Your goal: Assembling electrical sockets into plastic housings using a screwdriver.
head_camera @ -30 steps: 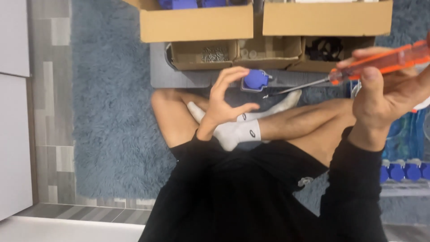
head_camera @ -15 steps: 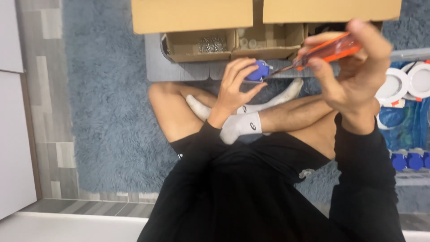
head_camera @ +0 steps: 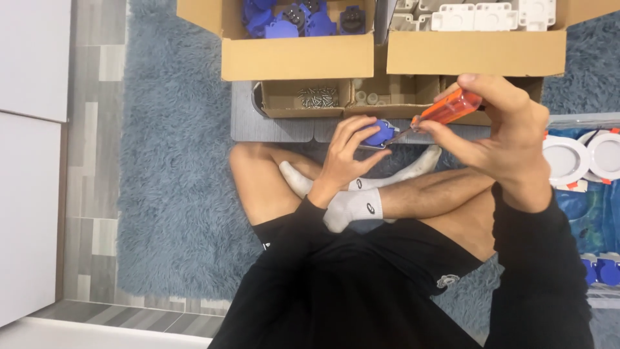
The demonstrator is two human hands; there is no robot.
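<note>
Left hand (head_camera: 345, 152): fingers pinched round small blue plug part (head_camera: 379, 132), held above crossed legs, just in front of the low boxes.
Right hand (head_camera: 500, 126): fingers closed on orange-handled screwdriver (head_camera: 447, 108) — metal tip touching the blue part.
Left carton (head_camera: 297, 57): open, blue parts inside.
Right carton (head_camera: 475, 52): open, white parts inside.
Small box (head_camera: 316, 98): screws, btwn cartons and hands.
Rug (head_camera: 174, 194): blue, shaggy — under seated person.
Far right: round white fittings (head_camera: 565, 158).
</note>
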